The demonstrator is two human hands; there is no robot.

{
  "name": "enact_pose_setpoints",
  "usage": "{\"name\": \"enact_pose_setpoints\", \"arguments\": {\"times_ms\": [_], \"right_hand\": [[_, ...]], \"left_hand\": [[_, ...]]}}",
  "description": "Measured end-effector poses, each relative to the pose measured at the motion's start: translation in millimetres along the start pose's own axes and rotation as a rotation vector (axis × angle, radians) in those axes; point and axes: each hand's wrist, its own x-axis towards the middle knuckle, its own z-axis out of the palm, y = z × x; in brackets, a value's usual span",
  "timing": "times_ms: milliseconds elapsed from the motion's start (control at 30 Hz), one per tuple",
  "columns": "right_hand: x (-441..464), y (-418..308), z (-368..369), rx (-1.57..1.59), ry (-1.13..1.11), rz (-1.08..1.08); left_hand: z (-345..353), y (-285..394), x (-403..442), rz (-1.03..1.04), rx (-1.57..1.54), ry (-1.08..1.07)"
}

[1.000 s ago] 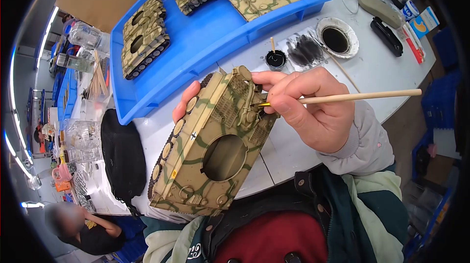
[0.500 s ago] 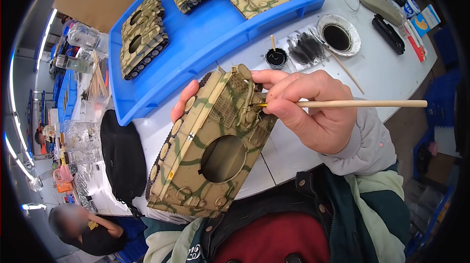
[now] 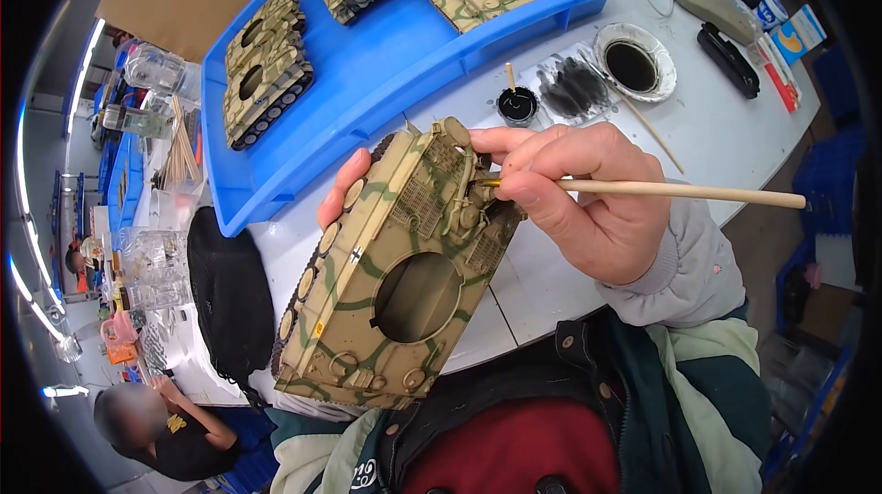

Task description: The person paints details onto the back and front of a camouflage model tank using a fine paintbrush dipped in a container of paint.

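Observation:
A camouflage-painted model tank hull (image 3: 367,301) with a round opening in its top is tilted in front of me. My left hand (image 3: 345,189) holds it from beneath and behind; only some fingertips show past its left edge, and the rest is hidden by the hull. Between the thumb and fingers of my right hand (image 3: 593,204) is a thin paintbrush (image 3: 698,190) with a pale wooden handle. The brush tip meets the hull's rear deck, near the raised pipes and round fittings. My right fingers rest close to the hull's upper right edge.
A blue tray (image 3: 367,117) holds several camouflaged hulls. Right of it stand a small black paint cup (image 3: 517,105), a black-smeared sheet (image 3: 574,90) and a white bowl of dark liquid (image 3: 634,68). A black pouch (image 3: 230,301) lies left. A person (image 3: 170,430) sits at lower left.
The far end of the brush handle has swung slightly down and right, with its tip still on the hull. The hull has shifted slightly left.

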Motion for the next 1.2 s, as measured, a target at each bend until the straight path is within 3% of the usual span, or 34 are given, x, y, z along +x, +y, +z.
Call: {"name": "enact_pose_setpoints", "arguments": {"times_ms": [400, 467, 533, 600, 633, 700, 800, 967, 1200], "right_hand": [[3.0, -3.3, -5.2, 0.083, 0.011, 0.059], [6.9, -4.4, -9.7, 0.256, 0.104, 0.242], [13.6, 3.3, -15.3, 0.255, 0.19, 0.239], [21.7, 8.8, -31.6, 0.124, 0.185, 0.438], [25.3, 13.6, -35.1, 0.116, 0.181, 0.439], [28.0, 26.3, -39.4, -0.05, 0.156, 0.549], [22.7, 43.8, -40.4, -0.226, 0.028, 0.574], [21.3, 49.2, -35.4, -0.449, -0.076, 0.576], [21.0, 50.4, -32.6, -0.477, -0.102, 0.604]], "left_hand": [[-8.2, 11.2, 8.2, -0.16, -0.124, -0.111], [-8.8, 13.2, 8.2, -0.175, -0.132, -0.134], [-9.6, 16.8, 7.8, -0.191, -0.128, -0.183], [-12.3, 15.7, 11.2, -0.202, -0.106, -0.265], [-2.5, 21.8, 6.6, -0.237, -0.15, -0.005], [-4.8, 21.0, 8.4, -0.242, -0.224, -0.055], [-10.5, 21.3, 12.8, -0.255, -0.265, -0.213], [-6.6, 21.0, 12.2, -0.282, -0.307, -0.099], [-11.2, 14.1, 9.1, -0.251, -0.365, -0.01]]}}
